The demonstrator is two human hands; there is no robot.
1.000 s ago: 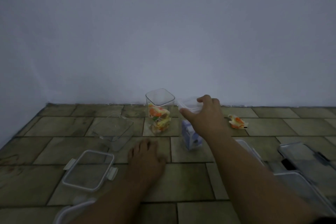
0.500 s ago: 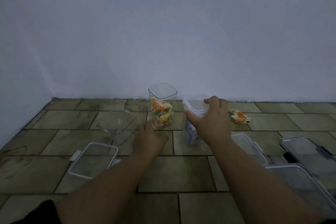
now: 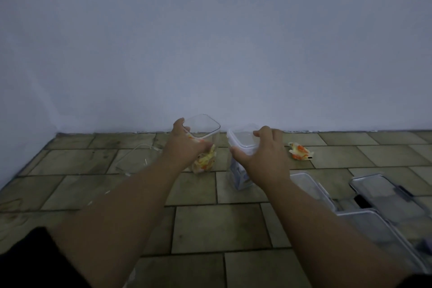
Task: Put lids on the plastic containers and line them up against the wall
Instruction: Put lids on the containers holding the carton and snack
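Gripping with the left hand (image 3: 187, 147) the rim of a tall lidless container (image 3: 208, 134) holding orange-yellow packets (image 3: 205, 161); clasping with the right hand (image 3: 261, 159) the lid (image 3: 243, 141) sitting on the neighbouring container (image 3: 239, 179). Holding both upright on the floor (image 3: 210, 229), near the wall (image 3: 210, 54).

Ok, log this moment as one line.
left hand: grips open container | right hand: holds lid on second container | open container: no lid | floor: loose snack packet
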